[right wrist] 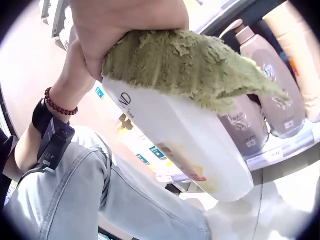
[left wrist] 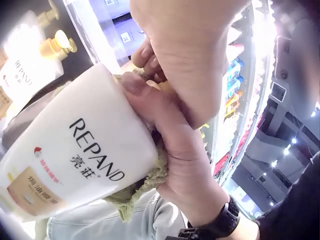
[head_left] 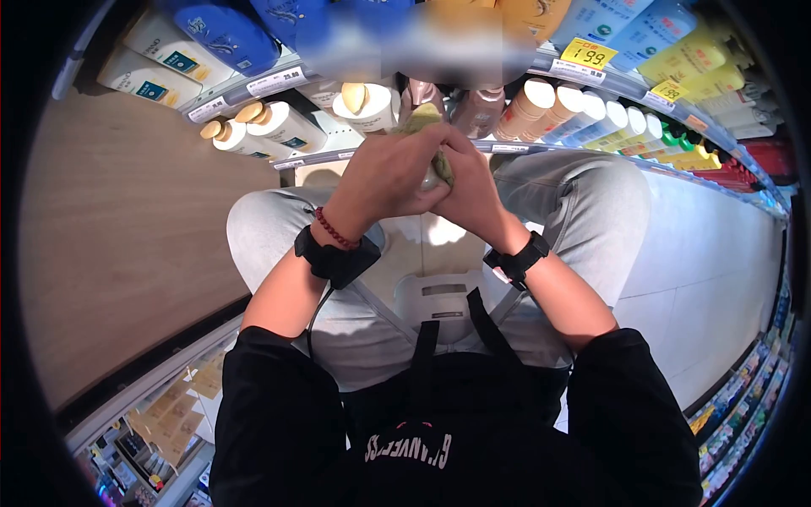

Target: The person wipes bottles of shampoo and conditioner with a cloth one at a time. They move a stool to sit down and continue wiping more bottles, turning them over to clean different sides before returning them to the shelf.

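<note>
Both hands meet at the top of a white REPAND bottle [left wrist: 95, 135] [right wrist: 185, 135], which hangs tilted in front of the knees. My left hand [head_left: 376, 177] [left wrist: 185, 50] curls round the bottle's top, where its fingers largely hide the pump. A fuzzy green cloth [right wrist: 175, 65] [left wrist: 135, 195] drapes over the bottle's shoulder, gripped by my right hand [head_left: 473, 182] [right wrist: 130, 17]. The right thumb lies near the bottle's shoulder in the left wrist view.
Ahead, shelves hold white pump bottles [head_left: 287, 127], mauve bottles [head_left: 480, 110] [right wrist: 275, 85] and blue bottles [head_left: 207, 34]. Price tags line the shelf edge [head_left: 325, 156]. Below the hands are knees in light jeans [head_left: 596, 203] and a white stool [head_left: 435, 296].
</note>
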The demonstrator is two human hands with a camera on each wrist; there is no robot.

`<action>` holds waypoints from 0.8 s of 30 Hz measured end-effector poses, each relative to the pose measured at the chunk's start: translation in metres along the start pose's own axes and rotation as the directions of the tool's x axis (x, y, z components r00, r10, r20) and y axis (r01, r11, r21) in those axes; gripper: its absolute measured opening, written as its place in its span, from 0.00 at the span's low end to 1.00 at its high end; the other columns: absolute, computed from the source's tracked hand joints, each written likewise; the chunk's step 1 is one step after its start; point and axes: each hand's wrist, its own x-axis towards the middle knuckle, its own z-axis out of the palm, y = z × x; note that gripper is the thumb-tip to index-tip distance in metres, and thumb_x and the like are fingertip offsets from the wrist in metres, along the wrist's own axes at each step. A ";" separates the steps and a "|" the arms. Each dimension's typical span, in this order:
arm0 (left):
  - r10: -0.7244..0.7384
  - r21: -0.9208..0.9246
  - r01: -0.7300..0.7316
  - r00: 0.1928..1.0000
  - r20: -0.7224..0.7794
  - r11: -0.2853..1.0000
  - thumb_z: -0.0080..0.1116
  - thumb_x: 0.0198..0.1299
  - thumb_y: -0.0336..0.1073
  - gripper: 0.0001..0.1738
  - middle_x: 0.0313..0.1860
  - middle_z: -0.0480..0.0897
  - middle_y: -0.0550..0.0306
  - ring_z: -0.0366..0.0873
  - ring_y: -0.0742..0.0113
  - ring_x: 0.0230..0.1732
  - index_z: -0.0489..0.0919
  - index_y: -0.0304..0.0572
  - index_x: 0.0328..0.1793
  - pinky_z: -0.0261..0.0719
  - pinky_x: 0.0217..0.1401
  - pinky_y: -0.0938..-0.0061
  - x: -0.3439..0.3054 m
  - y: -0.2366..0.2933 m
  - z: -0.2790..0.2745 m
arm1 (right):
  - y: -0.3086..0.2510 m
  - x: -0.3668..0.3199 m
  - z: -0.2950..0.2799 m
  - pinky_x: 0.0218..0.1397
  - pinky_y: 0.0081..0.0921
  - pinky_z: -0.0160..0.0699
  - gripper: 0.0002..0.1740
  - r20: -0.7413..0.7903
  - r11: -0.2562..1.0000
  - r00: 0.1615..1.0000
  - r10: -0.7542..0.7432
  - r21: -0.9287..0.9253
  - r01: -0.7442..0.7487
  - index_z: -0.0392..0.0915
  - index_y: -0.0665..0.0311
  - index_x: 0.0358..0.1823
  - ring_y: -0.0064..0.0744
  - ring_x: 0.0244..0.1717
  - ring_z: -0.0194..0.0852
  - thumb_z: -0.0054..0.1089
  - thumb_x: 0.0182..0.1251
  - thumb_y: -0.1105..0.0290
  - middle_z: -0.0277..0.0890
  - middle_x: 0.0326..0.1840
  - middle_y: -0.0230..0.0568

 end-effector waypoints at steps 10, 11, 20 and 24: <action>-0.103 -0.520 0.153 0.987 0.125 0.841 0.65 0.38 0.31 0.38 0.38 0.79 0.47 0.81 0.50 0.38 0.63 0.47 0.60 0.78 0.41 0.67 0.025 0.008 -0.012 | -0.015 -0.001 -0.034 0.34 0.37 0.74 0.16 0.025 0.993 0.998 0.055 -0.108 -0.052 0.74 0.67 0.29 0.50 0.32 0.75 0.67 0.38 0.68 0.75 0.28 0.45; -0.086 -0.531 0.175 0.979 0.187 0.829 0.64 0.37 0.29 0.40 0.44 0.76 0.50 0.79 0.55 0.41 0.61 0.45 0.61 0.77 0.45 0.69 0.028 0.006 -0.013 | -0.019 0.000 -0.035 0.34 0.37 0.74 0.16 0.025 0.990 0.997 0.069 -0.124 -0.066 0.75 0.67 0.29 0.50 0.31 0.75 0.68 0.38 0.67 0.75 0.28 0.46; -0.126 -0.604 0.339 0.922 0.367 0.721 0.59 0.36 0.24 0.44 0.54 0.69 0.50 0.66 0.57 0.60 0.60 0.43 0.66 0.63 0.63 0.68 0.041 0.009 -0.014 | -0.024 -0.003 -0.034 0.34 0.38 0.75 0.15 -0.015 0.976 0.982 0.187 -0.114 -0.188 0.75 0.66 0.28 0.49 0.32 0.77 0.67 0.38 0.66 0.75 0.27 0.47; 0.016 -0.512 0.292 0.858 0.514 0.808 0.55 0.32 0.22 0.35 0.51 0.70 0.51 0.66 0.55 0.58 0.71 0.38 0.56 0.62 0.62 0.69 0.056 0.010 -0.023 | -0.015 -0.007 -0.024 0.35 0.38 0.76 0.14 -0.029 0.982 0.992 0.124 -0.139 -0.127 0.72 0.64 0.27 0.48 0.32 0.77 0.66 0.39 0.68 0.76 0.28 0.46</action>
